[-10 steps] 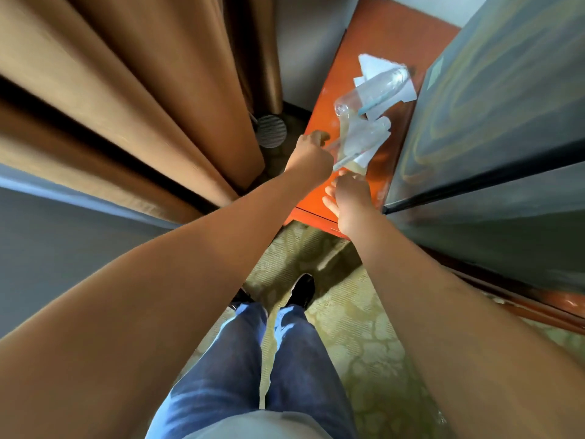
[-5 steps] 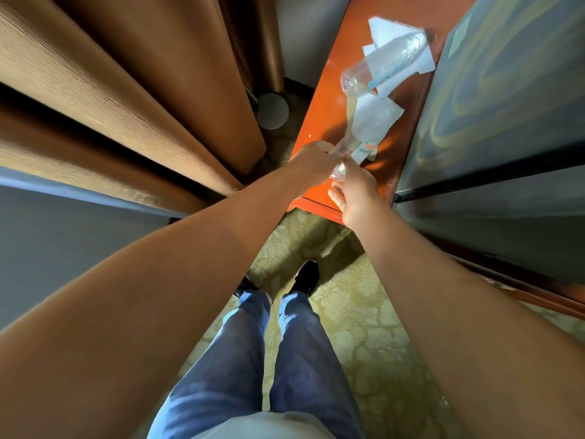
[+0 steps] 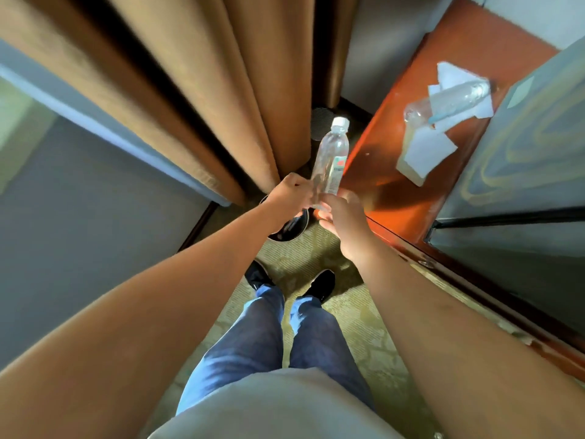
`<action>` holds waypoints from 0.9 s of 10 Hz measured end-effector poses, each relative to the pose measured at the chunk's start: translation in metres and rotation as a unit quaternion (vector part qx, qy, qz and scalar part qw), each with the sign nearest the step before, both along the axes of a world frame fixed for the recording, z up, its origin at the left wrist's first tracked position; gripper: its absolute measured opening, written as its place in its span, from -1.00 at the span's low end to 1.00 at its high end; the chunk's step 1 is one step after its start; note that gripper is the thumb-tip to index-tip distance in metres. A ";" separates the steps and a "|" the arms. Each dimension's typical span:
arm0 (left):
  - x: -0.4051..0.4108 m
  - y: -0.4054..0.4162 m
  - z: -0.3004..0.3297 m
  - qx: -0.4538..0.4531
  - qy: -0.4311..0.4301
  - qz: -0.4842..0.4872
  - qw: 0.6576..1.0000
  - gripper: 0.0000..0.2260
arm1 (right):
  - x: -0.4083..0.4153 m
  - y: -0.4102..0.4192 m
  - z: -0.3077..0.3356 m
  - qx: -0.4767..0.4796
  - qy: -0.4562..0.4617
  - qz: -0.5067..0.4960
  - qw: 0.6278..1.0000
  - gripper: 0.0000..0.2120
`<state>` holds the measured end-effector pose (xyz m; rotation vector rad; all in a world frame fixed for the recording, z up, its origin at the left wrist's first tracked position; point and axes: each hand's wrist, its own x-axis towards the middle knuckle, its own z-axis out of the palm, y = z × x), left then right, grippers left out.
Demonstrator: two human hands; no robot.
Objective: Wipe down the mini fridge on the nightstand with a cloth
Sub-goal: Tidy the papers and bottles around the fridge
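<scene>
Clearing step: both hands, left hand [image 3: 292, 193] and right hand [image 3: 343, 217], hold a water bottle [image 3: 330, 160] off the worktop [image 3: 395, 191] front edge, each grip clamped on its base. Mini fridge [image 3: 522, 147] occupies the right side. Next, probably: set bottle aside, fetch a cloth; none visible.

Clear plastic bottle [image 3: 330, 160], glossy wooden nightstand [image 3: 411, 198]

Clear bottle [image 3: 449, 101] lying on white papers [image 3: 427, 150]; brown curtains [image 3: 190, 90]; patterned carpet [image 3: 357, 318].
</scene>
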<state>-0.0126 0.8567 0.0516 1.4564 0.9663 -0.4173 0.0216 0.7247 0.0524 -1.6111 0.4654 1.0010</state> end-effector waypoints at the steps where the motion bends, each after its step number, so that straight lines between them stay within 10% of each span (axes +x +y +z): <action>1: -0.016 0.021 -0.015 0.001 0.041 0.053 0.998 -0.70 | -0.013 0.025 -0.008 0.002 -0.003 0.073 0.997 -0.63; 2: -0.042 0.028 -0.054 0.075 0.063 0.010 0.995 -0.73 | -0.029 0.040 -0.021 0.000 0.005 0.134 0.991 -0.77; 3: -0.074 0.030 -0.074 0.297 0.133 -0.414 0.850 -0.94 | -0.045 0.046 -0.043 -0.043 0.034 0.146 0.988 -0.82; 5: -0.095 0.019 -0.117 0.079 0.218 -0.136 0.963 -0.73 | -0.073 0.041 -0.107 -0.133 0.153 0.169 0.965 -0.65; 9: -0.113 0.020 -0.210 0.118 0.233 -0.209 0.942 -0.75 | -0.083 0.048 -0.198 -0.167 0.195 0.157 0.953 -0.65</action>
